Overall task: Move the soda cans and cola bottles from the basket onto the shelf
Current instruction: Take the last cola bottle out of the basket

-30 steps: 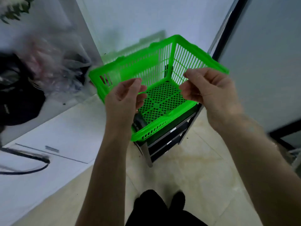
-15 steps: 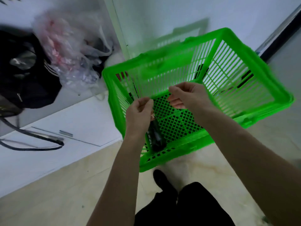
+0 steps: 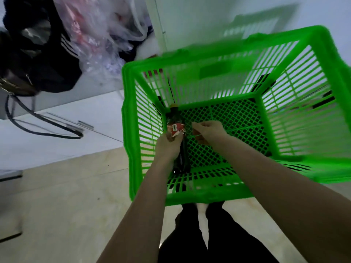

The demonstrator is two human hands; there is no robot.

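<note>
A bright green plastic basket (image 3: 131, 118) fills the right half of the head view, blurred along its right side. One dark cola bottle (image 3: 175, 128) with a red label and a yellowish cap lies along the basket's left wall, cap pointing away from me. My left hand (image 3: 167, 147) is wrapped around the bottle's lower body. My right hand (image 3: 208, 132) hovers just right of the label, fingers curled together with nothing in them. No other cans or bottles show in the basket, and the shelf is out of view.
A black bag with a long strap (image 3: 38, 59) and a clear plastic bag (image 3: 98, 35) rest on a white ledge (image 3: 57, 149) at the left. Beige floor tiles (image 3: 66, 205) lie below, with my black-trousered legs (image 3: 190, 240) under the basket.
Both hands left the basket's rim and reached down inside. My left hand closed around the cola bottle. The basket now sits larger and lower in view, and the shelf beneath it is gone from sight.
</note>
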